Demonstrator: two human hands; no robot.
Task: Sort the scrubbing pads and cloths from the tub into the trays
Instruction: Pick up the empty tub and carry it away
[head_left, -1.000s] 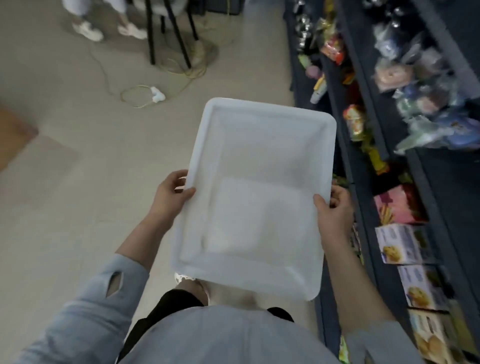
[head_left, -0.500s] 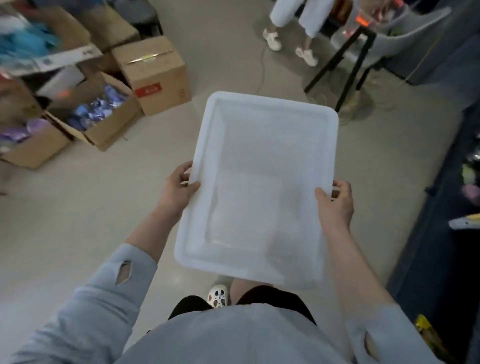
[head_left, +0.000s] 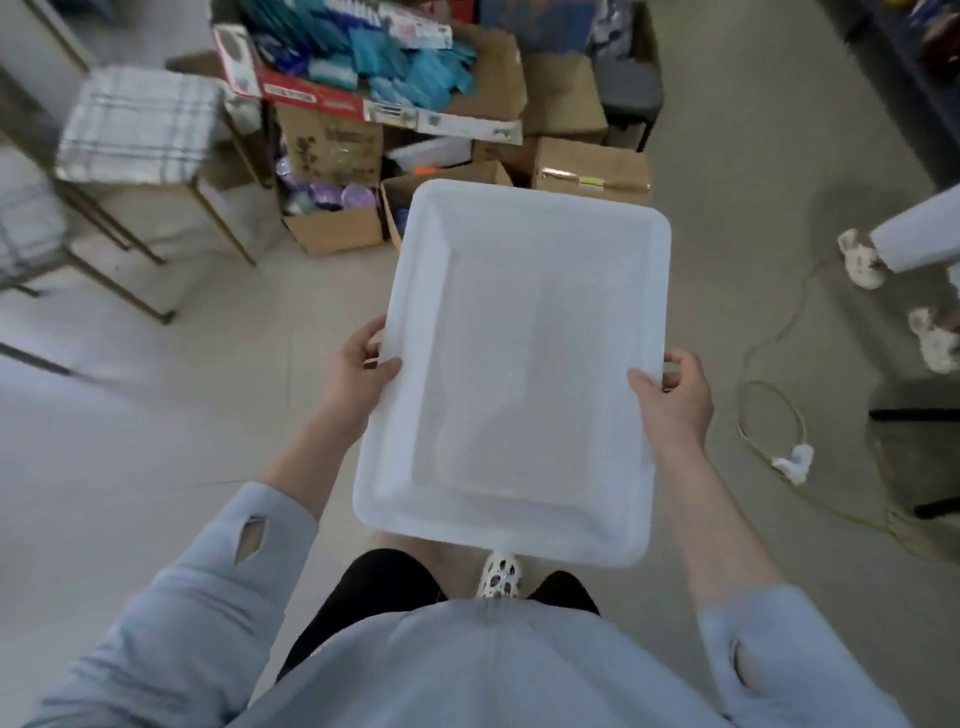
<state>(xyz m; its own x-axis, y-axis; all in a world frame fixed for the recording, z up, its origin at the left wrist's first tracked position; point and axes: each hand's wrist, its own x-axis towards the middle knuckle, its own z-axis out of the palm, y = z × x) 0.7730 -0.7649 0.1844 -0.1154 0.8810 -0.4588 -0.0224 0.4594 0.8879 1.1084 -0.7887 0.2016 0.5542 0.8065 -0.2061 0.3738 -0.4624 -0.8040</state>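
I carry a white plastic tub (head_left: 519, 218) in front of my body, and nothing lies inside it. My left hand (head_left: 358, 371) grips its left rim, thumb over the edge and fingers underneath. My right hand (head_left: 675, 395) grips the right rim the same way. No scrubbing pads, cloths or trays from the task show up clearly near the tub.
Open cardboard boxes (head_left: 332, 228) with blue and purple packaged goods are stacked ahead on the floor. A stool with a checked cushion (head_left: 137, 124) stands at the left. Another person's feet (head_left: 862, 260) and a looped cable with a plug (head_left: 792, 460) lie at the right.
I have turned left while holding the tub: the shelves at the right slid out of view and the cardboard boxes and stool came in ahead. Both grips are unchanged.
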